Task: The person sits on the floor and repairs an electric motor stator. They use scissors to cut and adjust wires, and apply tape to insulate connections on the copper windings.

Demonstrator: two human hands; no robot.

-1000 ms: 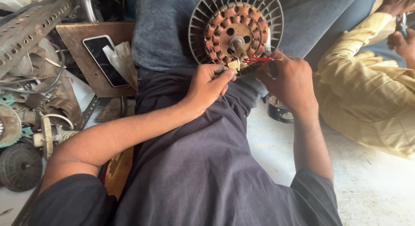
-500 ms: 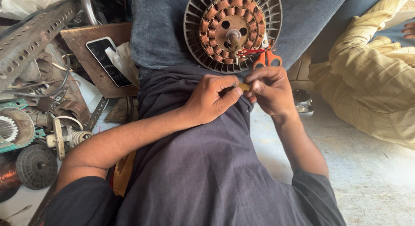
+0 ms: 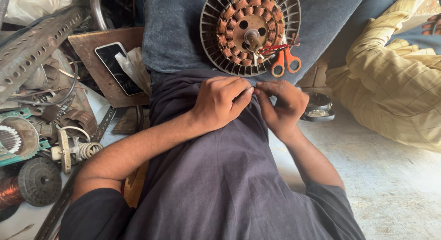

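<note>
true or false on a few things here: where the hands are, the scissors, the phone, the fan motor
1. Both hands meet fingertip to fingertip over the lap: the left hand and the right hand. True.
2. The orange-handled scissors are in the right hand. False: they lie against the fan motor's rim, untouched.
3. The fan motor with copper windings rests on the person's legs, beyond the hands. True.
4. The phone lies face down on the concrete floor at the right. False: it lies screen up on a brown board at the left.
5. Another person in a yellow checked garment sits at the right. True.
</note>
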